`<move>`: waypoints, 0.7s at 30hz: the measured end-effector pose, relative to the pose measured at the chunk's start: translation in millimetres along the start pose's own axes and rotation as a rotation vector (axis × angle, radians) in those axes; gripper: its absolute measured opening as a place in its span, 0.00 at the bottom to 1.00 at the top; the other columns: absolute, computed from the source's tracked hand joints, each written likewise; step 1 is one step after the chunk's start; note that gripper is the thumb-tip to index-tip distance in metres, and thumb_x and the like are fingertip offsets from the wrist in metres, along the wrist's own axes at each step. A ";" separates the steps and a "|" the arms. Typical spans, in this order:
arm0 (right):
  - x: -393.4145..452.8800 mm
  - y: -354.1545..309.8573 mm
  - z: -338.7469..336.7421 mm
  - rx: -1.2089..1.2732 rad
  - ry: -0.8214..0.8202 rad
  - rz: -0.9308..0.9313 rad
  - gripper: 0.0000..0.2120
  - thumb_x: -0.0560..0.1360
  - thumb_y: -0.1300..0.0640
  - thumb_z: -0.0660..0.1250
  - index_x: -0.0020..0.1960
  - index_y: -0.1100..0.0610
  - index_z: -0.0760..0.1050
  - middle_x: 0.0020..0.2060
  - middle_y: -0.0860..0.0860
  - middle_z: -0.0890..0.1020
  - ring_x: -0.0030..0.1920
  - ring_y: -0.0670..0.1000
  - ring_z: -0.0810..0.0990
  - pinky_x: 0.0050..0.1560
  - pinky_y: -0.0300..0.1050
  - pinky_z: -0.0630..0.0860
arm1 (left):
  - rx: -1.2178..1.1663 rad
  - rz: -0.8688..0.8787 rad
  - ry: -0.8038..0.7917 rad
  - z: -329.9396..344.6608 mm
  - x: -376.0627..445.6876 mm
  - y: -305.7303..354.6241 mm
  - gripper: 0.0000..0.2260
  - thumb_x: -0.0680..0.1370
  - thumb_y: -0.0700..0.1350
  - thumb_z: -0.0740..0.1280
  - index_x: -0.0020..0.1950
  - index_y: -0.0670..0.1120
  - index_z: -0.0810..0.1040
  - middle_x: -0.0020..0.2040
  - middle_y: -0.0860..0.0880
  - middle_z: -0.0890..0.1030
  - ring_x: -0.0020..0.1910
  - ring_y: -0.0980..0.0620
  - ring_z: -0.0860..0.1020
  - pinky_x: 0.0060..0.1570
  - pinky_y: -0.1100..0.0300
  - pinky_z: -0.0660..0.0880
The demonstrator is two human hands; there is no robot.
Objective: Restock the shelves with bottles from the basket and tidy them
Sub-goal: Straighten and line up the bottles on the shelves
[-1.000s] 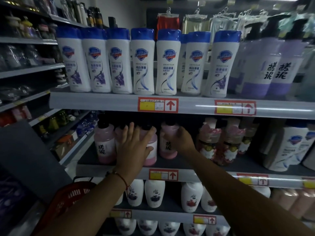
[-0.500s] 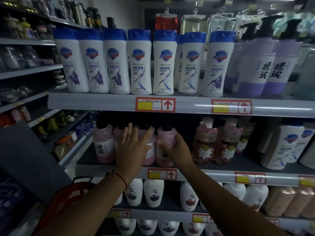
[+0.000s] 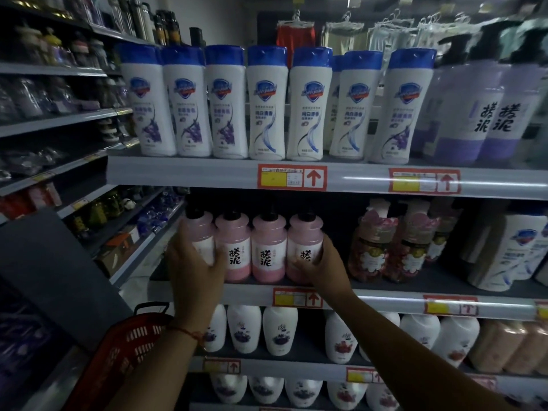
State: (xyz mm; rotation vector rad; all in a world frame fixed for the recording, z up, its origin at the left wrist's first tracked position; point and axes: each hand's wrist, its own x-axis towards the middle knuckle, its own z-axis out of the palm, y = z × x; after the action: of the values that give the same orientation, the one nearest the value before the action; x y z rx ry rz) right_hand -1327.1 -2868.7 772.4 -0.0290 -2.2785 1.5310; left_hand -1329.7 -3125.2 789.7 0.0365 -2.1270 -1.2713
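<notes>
Several pink pump bottles stand in a tight row at the front of the middle shelf (image 3: 385, 301). My left hand (image 3: 194, 268) grips the leftmost pink bottle (image 3: 199, 232) from its left side. My right hand (image 3: 324, 266) grips the rightmost pink bottle (image 3: 305, 241) from its right side. Two more pink bottles (image 3: 250, 247) are squeezed between them, labels facing out. The red basket (image 3: 124, 345) hangs at the lower left beside my left forearm; its inside is hidden.
The top shelf (image 3: 184, 173) carries white blue-capped bottles (image 3: 268, 105) and purple pump bottles (image 3: 489, 114). Floral pump bottles (image 3: 388, 244) stand right of the pink row, with a gap between. White bottles (image 3: 278, 330) fill the lower shelves. A side aisle of shelves runs on the left.
My left hand moved from the middle bottles to the leftmost one. My right hand closed round the rightmost bottle. The pink bottles came forward and together into one even row.
</notes>
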 end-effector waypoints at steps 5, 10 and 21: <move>-0.5 2.6 -0.6 0.015 -0.016 -0.006 0.31 0.68 0.49 0.81 0.67 0.46 0.72 0.58 0.44 0.83 0.57 0.42 0.83 0.60 0.52 0.82 | -0.221 -0.085 -0.128 -2.2 15.4 -16.7 0.36 0.75 0.51 0.75 0.77 0.61 0.60 0.73 0.53 0.71 0.68 0.53 0.74 0.64 0.52 0.74; -2.0 -0.7 -2.1 0.024 -0.032 0.016 0.31 0.69 0.52 0.81 0.67 0.46 0.72 0.58 0.44 0.83 0.57 0.41 0.83 0.60 0.49 0.82 | -0.105 -0.114 -0.140 -0.1 14.8 -26.9 0.34 0.77 0.45 0.69 0.80 0.58 0.58 0.70 0.50 0.74 0.65 0.48 0.76 0.61 0.44 0.77; -10.8 -10.3 -9.9 0.134 -0.053 0.141 0.34 0.71 0.46 0.78 0.72 0.49 0.70 0.61 0.44 0.83 0.60 0.42 0.82 0.62 0.48 0.81 | -0.069 -0.020 -0.064 -6.6 -20.7 6.4 0.30 0.79 0.42 0.69 0.78 0.55 0.62 0.71 0.49 0.70 0.64 0.57 0.71 0.59 0.57 0.75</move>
State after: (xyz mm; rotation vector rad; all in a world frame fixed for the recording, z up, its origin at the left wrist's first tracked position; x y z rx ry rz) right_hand -1311.8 -2866.6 781.5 -0.1154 -2.2510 1.7725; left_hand -1308.0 -3120.0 786.3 -0.0126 -2.1395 -1.3734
